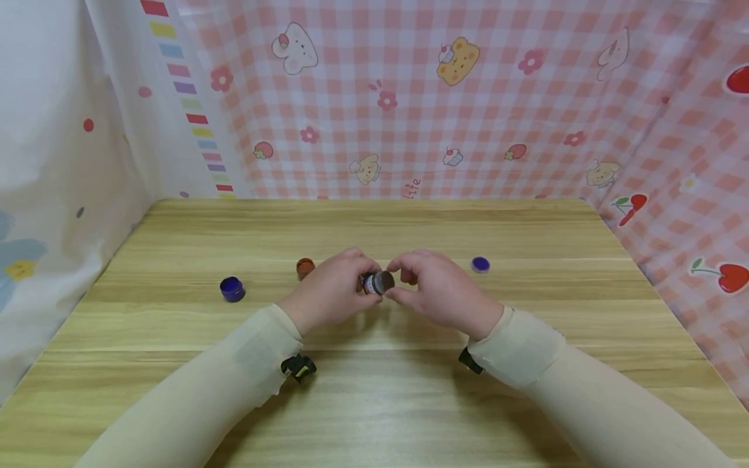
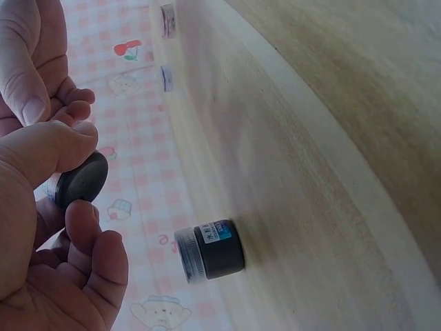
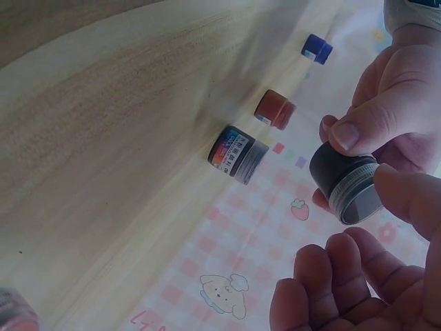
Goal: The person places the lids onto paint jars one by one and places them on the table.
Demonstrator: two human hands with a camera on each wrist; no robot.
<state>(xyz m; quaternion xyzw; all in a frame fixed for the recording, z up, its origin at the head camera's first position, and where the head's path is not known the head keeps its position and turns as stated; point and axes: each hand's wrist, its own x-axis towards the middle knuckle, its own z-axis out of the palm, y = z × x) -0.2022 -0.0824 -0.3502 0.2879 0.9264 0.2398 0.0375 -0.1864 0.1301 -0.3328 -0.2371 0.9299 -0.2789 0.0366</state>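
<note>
Near the middle of the table my left hand (image 1: 330,286) holds a small dark paint jar (image 3: 342,167) between thumb and fingers, tilted with its clear lid (image 3: 358,198) turned toward my right hand. My right hand (image 1: 441,289) is at that lid. Its thumb overlaps the lid's edge in the right wrist view, while the other fingers lie spread and loosely bent below it. A second dark jar (image 2: 219,248), labelled and capped with a clear lid, stands on the table close by; in the head view it is hidden.
An open purple paint jar (image 1: 232,290) stands at the left, and an orange jar (image 1: 305,266) just behind my left hand. A purple lid (image 1: 481,264) lies at the right. A reddish round thing (image 3: 17,314) is partly cut off in the right wrist view. Patterned cloth (image 1: 380,130) walls the table's back and sides.
</note>
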